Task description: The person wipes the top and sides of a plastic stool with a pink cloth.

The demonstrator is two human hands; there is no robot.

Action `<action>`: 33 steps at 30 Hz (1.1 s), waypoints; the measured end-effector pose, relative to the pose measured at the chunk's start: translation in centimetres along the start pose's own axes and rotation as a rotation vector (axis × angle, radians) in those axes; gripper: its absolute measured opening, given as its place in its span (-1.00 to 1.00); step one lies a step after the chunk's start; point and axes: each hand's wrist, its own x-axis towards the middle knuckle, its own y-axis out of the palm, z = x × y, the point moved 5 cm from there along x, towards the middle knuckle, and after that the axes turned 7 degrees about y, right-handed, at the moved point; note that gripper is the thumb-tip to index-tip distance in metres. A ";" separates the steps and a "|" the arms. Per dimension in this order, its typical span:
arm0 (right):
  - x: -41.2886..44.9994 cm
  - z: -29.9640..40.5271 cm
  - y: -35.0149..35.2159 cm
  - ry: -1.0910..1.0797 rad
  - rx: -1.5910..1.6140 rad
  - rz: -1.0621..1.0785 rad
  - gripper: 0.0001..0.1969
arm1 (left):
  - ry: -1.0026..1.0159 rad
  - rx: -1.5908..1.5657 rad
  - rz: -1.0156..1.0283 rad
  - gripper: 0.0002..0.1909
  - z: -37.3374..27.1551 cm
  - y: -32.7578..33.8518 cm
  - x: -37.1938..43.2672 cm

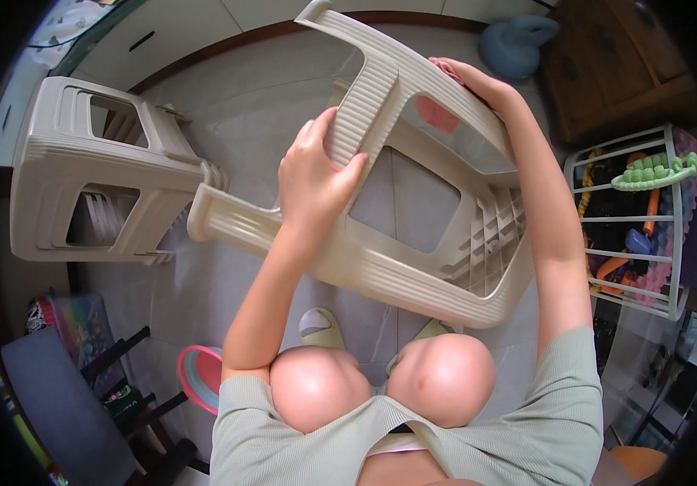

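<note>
A beige plastic stool (421, 285) lies tipped on its side before me, its legs pointing up and left and the lattice underside of its seat facing me. My left hand (322, 173) grips a ribbed side panel between two legs, thumb on the near face. Over the far upper leg reaches my right hand (476, 82), its fingers mostly hidden behind the edge. Crumpled pink material, apparently a cloth, shows at those fingers. More of the pink cloth (436, 113) appears through the stool's side opening.
Several nested beige stools (51, 164) lie sideways at left. A white wire rack (631, 219) holding toys and exercise gear stands right, below a wooden cabinet (615, 67). A blue kettlebell-shaped object (512, 48) sits at the back. A pink-rimmed basin (200, 376) and dark chair (69, 401) are lower left.
</note>
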 end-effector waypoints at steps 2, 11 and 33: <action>0.1 -0.3 -0.7 -0.171 0.056 -0.198 -0.65 | -0.025 -0.063 -0.022 -0.41 -0.4 -0.6 -1.0; -5.3 2.7 3.6 -0.314 0.046 -0.296 -0.64 | -0.126 -0.336 -0.130 -0.49 0.0 -2.8 -4.5; -8.4 -4.2 14.2 -0.666 -0.809 -0.828 -0.70 | -0.279 0.196 0.898 -0.45 2.7 -0.5 -10.8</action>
